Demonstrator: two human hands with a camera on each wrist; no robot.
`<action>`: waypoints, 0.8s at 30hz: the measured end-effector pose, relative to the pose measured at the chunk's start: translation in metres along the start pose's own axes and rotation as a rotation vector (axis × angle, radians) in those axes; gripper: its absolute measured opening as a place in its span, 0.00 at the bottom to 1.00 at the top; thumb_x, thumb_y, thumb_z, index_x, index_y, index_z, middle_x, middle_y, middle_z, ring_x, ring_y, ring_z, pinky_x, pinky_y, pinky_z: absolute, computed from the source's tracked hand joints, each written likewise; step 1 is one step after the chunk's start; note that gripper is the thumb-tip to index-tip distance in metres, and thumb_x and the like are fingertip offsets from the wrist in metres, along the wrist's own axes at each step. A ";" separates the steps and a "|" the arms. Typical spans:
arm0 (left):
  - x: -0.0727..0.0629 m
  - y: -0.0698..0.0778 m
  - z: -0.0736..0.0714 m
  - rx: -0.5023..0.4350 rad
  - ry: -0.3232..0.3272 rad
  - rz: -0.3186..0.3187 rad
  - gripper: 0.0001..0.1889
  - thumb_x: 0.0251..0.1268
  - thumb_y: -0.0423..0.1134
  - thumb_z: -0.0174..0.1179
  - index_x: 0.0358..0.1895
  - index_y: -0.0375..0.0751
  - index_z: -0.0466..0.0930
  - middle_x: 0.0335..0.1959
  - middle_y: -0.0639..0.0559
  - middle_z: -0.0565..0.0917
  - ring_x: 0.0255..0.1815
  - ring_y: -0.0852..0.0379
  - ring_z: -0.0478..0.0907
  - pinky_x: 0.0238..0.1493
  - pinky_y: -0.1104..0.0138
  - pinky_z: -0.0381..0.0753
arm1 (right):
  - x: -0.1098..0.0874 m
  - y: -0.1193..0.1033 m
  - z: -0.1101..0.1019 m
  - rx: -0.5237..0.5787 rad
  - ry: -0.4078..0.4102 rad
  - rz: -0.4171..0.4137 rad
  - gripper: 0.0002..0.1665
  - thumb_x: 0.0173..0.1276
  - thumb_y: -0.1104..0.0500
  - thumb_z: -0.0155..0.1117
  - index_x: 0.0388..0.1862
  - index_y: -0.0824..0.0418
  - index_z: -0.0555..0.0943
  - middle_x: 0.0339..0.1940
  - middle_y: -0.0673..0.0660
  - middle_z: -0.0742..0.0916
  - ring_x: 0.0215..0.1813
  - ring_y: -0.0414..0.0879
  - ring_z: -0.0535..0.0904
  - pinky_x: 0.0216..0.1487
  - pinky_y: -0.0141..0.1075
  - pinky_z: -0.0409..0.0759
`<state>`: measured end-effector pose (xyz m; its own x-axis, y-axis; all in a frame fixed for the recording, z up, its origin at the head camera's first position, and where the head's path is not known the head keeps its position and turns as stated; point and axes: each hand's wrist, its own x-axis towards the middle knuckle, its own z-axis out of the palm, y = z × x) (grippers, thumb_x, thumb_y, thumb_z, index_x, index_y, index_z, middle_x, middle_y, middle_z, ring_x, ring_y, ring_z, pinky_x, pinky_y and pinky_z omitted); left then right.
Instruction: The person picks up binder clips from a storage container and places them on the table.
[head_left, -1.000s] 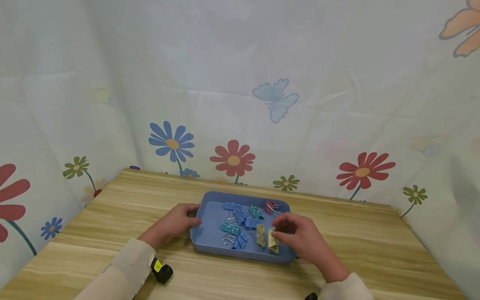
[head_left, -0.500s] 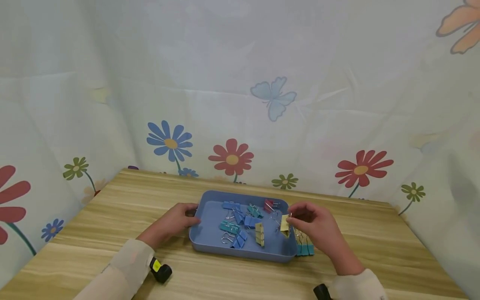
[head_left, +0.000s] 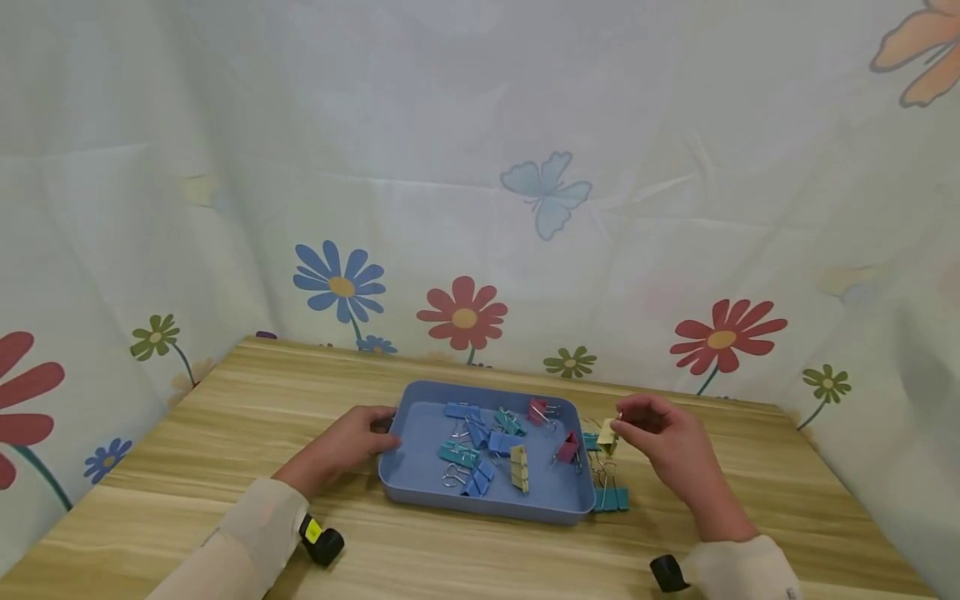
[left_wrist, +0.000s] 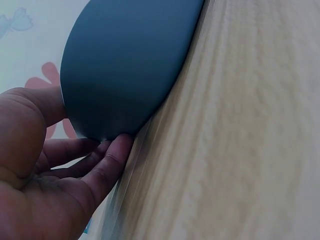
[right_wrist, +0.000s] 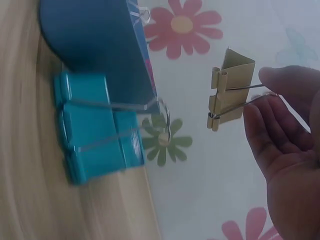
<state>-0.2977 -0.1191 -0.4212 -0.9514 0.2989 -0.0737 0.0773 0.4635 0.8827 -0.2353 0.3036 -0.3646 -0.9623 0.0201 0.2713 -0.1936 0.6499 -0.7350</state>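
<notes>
My right hand (head_left: 671, 446) pinches a yellow binder clip (head_left: 607, 436) by its wire handle, raised just past the right side of a blue tray (head_left: 416, 454). In the right wrist view the clip's body (right_wrist: 235, 87) hangs out from the thumb and fingers. At the tray's left end my left hand (head_left: 352, 446) grips the wall, with the thumb over the rim and the fingers low on the outside. Inside the tray lie several blue clips, teal clips (head_left: 459, 454), a second yellow clip (head_left: 519, 468) and two dark red clips (head_left: 567, 447).
Two teal binder clips stand on the wooden table (head_left: 750, 492) against the tray's right side, the nearer one (head_left: 612, 500) with its handles upward. A flowered cloth (head_left: 637, 167) hangs behind the table.
My right hand has lifted the yellow clip out of the tray and moved right with it, uncovering a dark red clip and the teal clips outside. My left hand has stayed on the tray.
</notes>
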 end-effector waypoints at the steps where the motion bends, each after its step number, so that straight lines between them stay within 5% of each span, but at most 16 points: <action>1: 0.000 0.000 0.000 -0.002 0.005 -0.004 0.29 0.63 0.33 0.60 0.68 0.29 0.67 0.59 0.39 0.79 0.60 0.47 0.77 0.58 0.57 0.79 | 0.000 0.003 -0.002 -0.003 -0.005 0.003 0.24 0.65 0.47 0.67 0.54 0.60 0.80 0.46 0.57 0.86 0.41 0.37 0.81 0.42 0.25 0.80; 15: -0.003 0.006 0.000 -0.009 -0.008 -0.001 0.29 0.63 0.33 0.60 0.68 0.29 0.67 0.60 0.37 0.78 0.61 0.45 0.76 0.58 0.56 0.79 | 0.003 0.037 -0.018 0.036 -0.077 -0.064 0.18 0.65 0.57 0.67 0.51 0.63 0.81 0.46 0.61 0.86 0.40 0.34 0.82 0.41 0.28 0.82; 24: 0.001 0.000 -0.001 -0.012 0.003 -0.013 0.29 0.63 0.34 0.60 0.68 0.30 0.67 0.60 0.39 0.79 0.61 0.47 0.76 0.59 0.56 0.78 | 0.007 0.050 -0.014 0.029 -0.128 -0.013 0.18 0.64 0.58 0.67 0.52 0.64 0.80 0.47 0.61 0.85 0.41 0.37 0.81 0.42 0.27 0.82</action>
<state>-0.2991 -0.1190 -0.4208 -0.9533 0.2901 -0.0836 0.0612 0.4571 0.8873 -0.2495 0.3466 -0.3909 -0.9758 -0.0863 0.2010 -0.2100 0.6272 -0.7500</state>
